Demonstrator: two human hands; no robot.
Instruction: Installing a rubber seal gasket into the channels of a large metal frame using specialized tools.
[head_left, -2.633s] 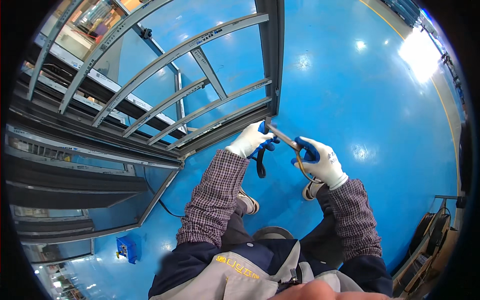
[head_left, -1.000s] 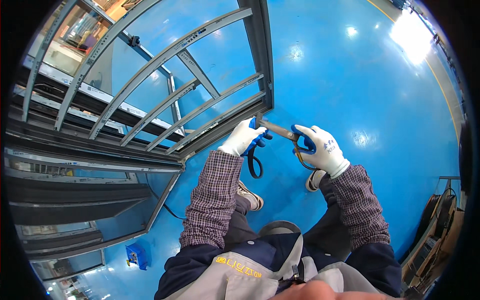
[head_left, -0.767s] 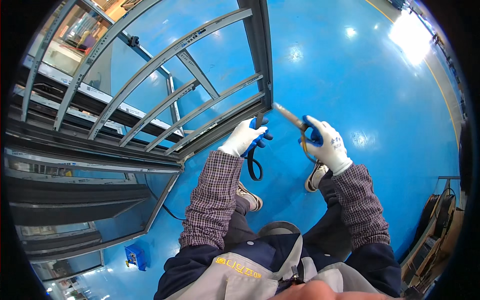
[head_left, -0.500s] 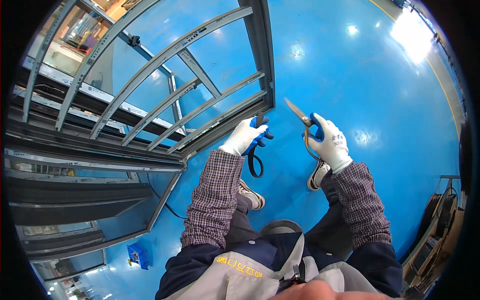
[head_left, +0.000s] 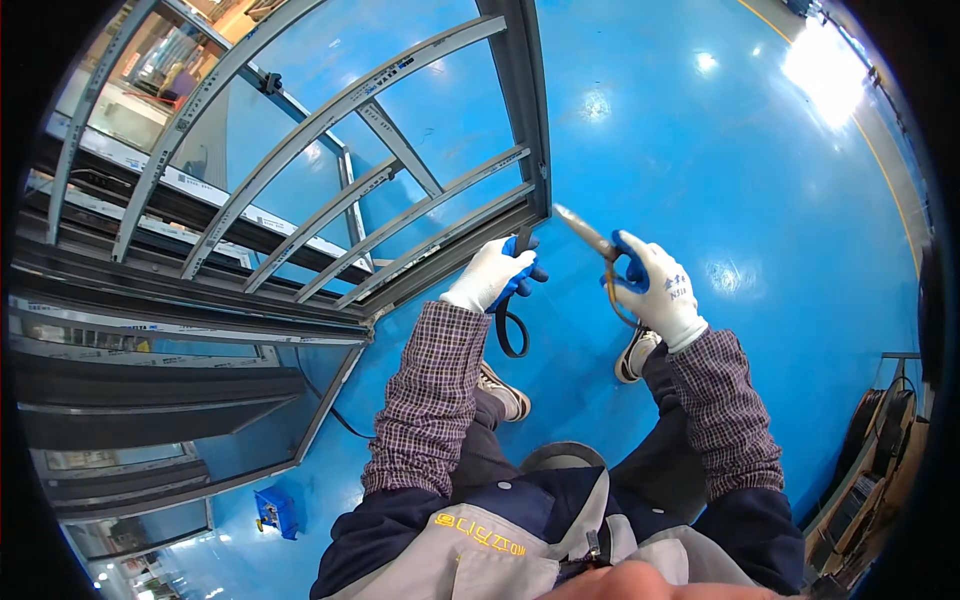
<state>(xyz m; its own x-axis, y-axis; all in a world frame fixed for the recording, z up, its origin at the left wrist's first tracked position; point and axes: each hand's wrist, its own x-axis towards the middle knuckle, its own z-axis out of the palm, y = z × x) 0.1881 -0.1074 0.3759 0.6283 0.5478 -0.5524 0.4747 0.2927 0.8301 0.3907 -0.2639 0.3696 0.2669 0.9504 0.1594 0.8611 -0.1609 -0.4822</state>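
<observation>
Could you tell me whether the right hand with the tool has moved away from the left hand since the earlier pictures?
Yes. The right hand has drawn its tool to the right, away from the left hand, which stays by the grey metal frame's corner.

Metal frame (head_left: 400, 190) stands ahead-left of me. My left hand (head_left: 492, 275) sits at its lower right corner, rubber strip (head_left: 512, 330) hanging below it. My right hand (head_left: 655, 290) is right of that, apart, holding scissors (head_left: 590, 235) pointing up-left. Small box (head_left: 272, 510) on floor (head_left: 720, 150), far left behind.
</observation>
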